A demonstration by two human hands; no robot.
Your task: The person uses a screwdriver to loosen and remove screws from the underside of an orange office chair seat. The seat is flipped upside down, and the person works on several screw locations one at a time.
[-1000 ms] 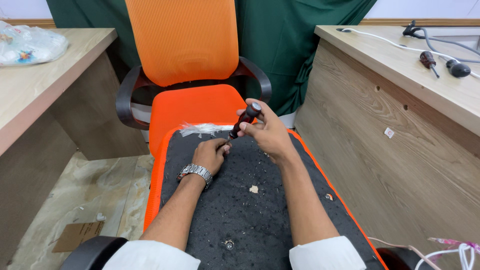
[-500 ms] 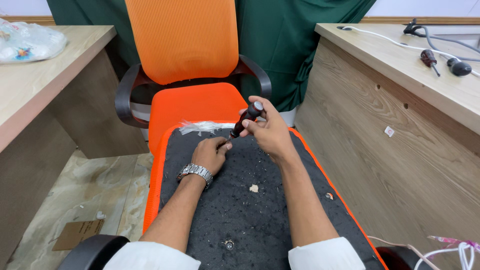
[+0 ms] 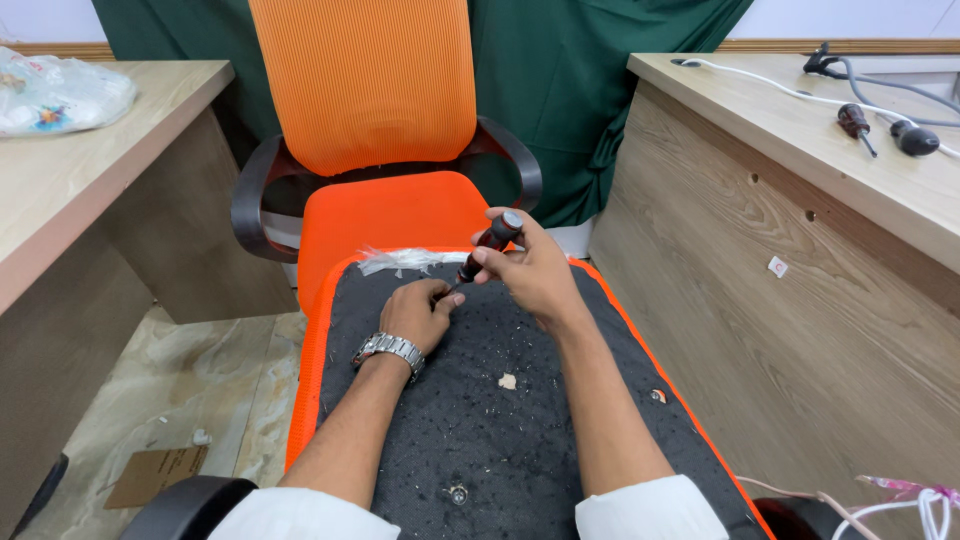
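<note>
R hand (image 3: pixel 535 270) is closed round the dark red-and-black-handled screwdriver (image 3: pixel 487 243), fingers wrapped on the handle, thumb along its side. Tool is tilted, steel cap up and to the right, tip down-left, meeting the black fabric underside of the upturned orange seat cushion (image 3: pixel 480 400). L hand (image 3: pixel 420 310) is curled into a loose fist resting on that fabric, thumb and forefinger pinched right at the screwdriver tip; whether they grip anything small there can't be told. A silver metal wristwatch (image 3: pixel 390 347) sits on the L wrist.

Counts: 2 hands, both the person's own; 2 screwdrivers, one in hand and a second dark-handled screwdriver (image 3: pixel 856 122) lying on the pale wooden desk (image 3: pixel 800 115) at right, well apart; 1 orange mesh-back office chair (image 3: pixel 365 90) w/ black armrests, standing just behind the cushion; 1 small beige scrap (image 3: pixel 508 381) on the black fabric; 1 round metal fitting (image 3: pixel 458 492) near the cushion's near edge. White and grey cables (image 3: pixel 760 82) run along the R desk top. A crumpled clear plastic bag (image 3: pixel 55 90) sits on the L-side wooden desk (image 3: pixel 90 180). A flat brown cardboard piece (image 3: pixel 155 472) lies on the marble floor.

Vs half a sec ago: R hand grip is rolled slightly, knuckles lower, handle cap a touch lower; L hand is in the same spot. Cushion, scrap, desk items unmoved.
</note>
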